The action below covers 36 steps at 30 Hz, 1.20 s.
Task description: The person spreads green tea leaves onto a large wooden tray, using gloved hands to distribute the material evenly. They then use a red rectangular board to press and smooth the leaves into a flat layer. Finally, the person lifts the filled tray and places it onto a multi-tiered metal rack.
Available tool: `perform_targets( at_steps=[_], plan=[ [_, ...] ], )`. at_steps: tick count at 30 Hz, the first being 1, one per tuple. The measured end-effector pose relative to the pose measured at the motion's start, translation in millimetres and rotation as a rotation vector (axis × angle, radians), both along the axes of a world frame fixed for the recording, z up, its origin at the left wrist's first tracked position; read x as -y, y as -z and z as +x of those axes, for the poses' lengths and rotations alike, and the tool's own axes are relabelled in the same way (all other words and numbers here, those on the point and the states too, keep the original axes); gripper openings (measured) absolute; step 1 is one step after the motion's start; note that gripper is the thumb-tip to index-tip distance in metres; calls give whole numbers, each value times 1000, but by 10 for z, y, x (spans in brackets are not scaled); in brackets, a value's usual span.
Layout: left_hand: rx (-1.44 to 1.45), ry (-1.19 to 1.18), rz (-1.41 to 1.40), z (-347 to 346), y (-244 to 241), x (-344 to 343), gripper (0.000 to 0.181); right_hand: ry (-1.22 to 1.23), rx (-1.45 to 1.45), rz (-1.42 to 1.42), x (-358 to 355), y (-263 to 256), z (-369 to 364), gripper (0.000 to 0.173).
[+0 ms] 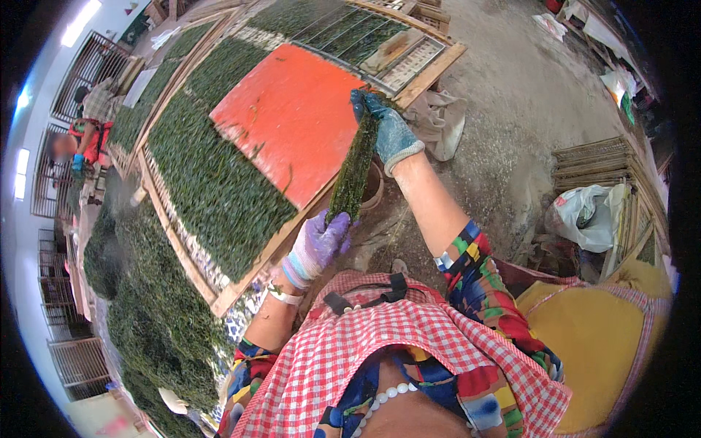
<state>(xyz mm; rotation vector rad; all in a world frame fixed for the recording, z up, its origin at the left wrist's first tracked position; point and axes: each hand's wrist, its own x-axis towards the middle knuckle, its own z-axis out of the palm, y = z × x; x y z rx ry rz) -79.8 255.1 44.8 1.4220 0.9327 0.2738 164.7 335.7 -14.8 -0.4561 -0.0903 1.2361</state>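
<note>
A long bundle of wet dark-green seaweed [353, 169] is stretched between my two hands, over the near right edge of the work frame. My left hand [323, 241], in a purple-palmed knit glove, grips its lower end. The upper end is in my right hand [386, 126], which wears a blue coated glove. Beyond the bundle a flat orange-red board [296, 117] rests on the layer of green strands [213, 191] spread in the wooden frame [241, 290]. A few loose strands cling to the board.
A large seaweed heap [159, 295] lies to the left. A metal grid [350, 38] sits at the frame's far end. Below the frame's edge stands a round container [372, 189]. Stacked slatted frames [591, 164] and a white plastic bag [586, 213] are at right. A co-worker [90, 137] is at far left.
</note>
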Motion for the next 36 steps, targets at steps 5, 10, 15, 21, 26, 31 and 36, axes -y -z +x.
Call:
perform_targets(
  at_steps=[5,10,15,21,26,31,36],
  plan=[
    [-68,24,-21,732,-167,-921,30,29,23,52,-754,71,865,23],
    [46,143,159,1728,-485,-1818,27,185,586,78,-1298,-586,1956,29],
    [161,142,206,2558,-417,-2718,30,191,550,71,-2166,-1089,2735,35],
    [-354,546,723,3298,427,-3136,32,-21,979,-755,-1884,-90,3751,36],
    [-579,592,578,3071,375,-3114,21,-179,1801,-750,-1507,-456,3696,39],
    [-594,350,200,2851,228,-2878,26,-368,2122,45,-1706,-203,3230,32],
    [-589,-86,-15,2537,-299,-2438,29,-327,2041,197,-1875,328,3226,16]
  ],
)
